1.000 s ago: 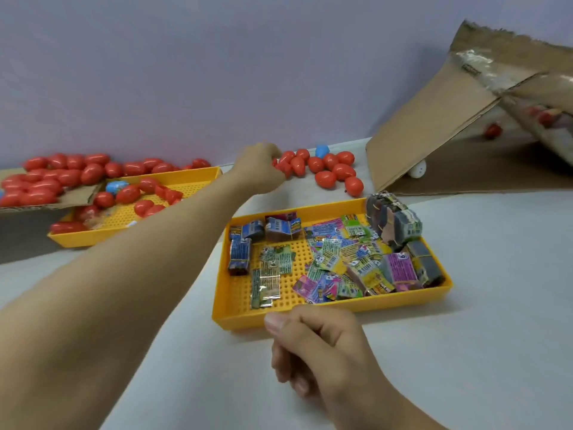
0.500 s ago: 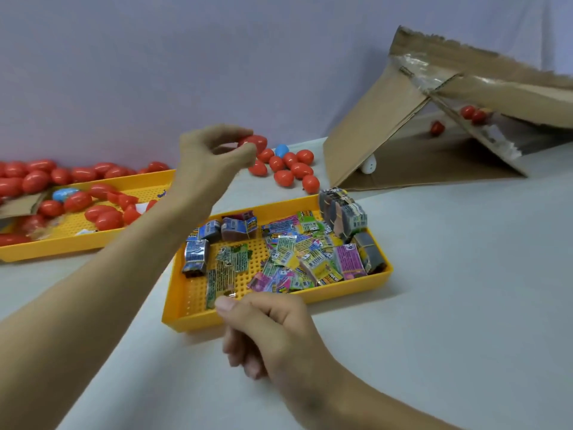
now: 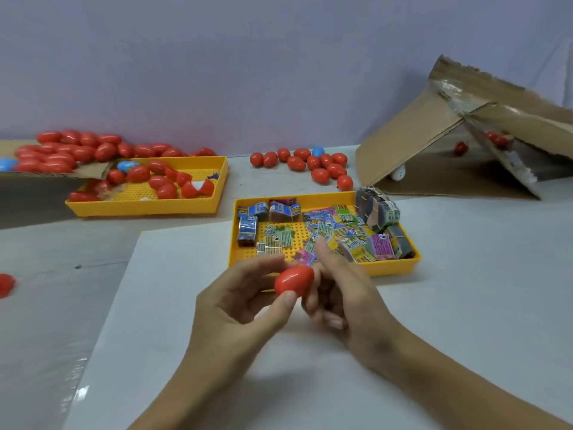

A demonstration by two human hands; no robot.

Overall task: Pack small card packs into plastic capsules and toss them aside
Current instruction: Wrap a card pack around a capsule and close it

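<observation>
- Left hand (image 3: 238, 301) pinches a glossy red egg-shaped plastic capsule (image 3: 294, 280) betw. thumb and fingers, held above the white table sheet (image 3: 173, 305), just at 6 o'clock of the near tray.
- Capsule looks closed: no gap betw. halves visible.
- Right hand (image 3: 344, 301) sits against the capsule's 3 o'clock end, fingers curled in toward the palm; can't tell if they clamp the capsule or hide a pack. One finger sticks up toward 12.
- Yellow perforated plastic tray of small printed card packs (image 3: 325, 235) lies at 12 o'clock of the hands; a rubber-banded bundle (image 3: 376, 209) stands in its 1–2 o'clock corner.
- Second yellow tray (image 3: 145, 206) at 10 o'clock holds red capsules and halves; loose red capsules heap behind it at 10–11.
- Small cluster of red capsules w/ one blue (image 3: 310, 166) rests at 12, by the wall.
- Torn brown cardboard box on its side (image 3: 434, 150) at 2 o'clock, a few red capsules inside, prob. the toss spot.
- Step, as I judge: capsule fetched, about to be opened.
- Next move calls for: both hands gripping opposite ends, twist/pull apart w/o dropping a half, then a pack to go in, snap shut, toss.
</observation>
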